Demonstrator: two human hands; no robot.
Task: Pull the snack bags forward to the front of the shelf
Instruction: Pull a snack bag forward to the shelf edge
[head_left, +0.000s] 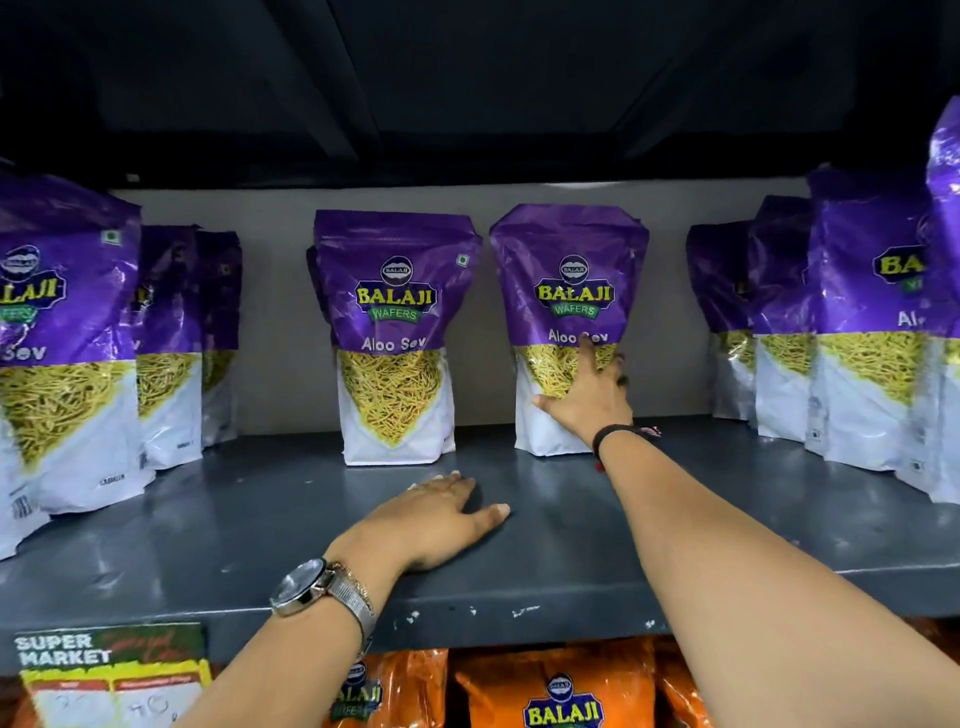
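Two purple-and-white Aloo Sev snack bags stand upright at the back of the grey shelf (260, 519). My right hand (589, 400) reaches in and lies against the front of the right bag (569, 270), forefinger up over its label and the other fingers curled around its right side. The left bag (395, 332) stands free beside it. My left hand (441, 519), with a wristwatch, rests flat and spread on the shelf in front of the left bag, holding nothing.
Rows of the same purple bags stand at the left (67, 332) and right (872, 332), reaching nearer the shelf's front. A price tag (111, 670) hangs on the front edge at lower left. Orange snack bags (561, 696) fill the shelf below.
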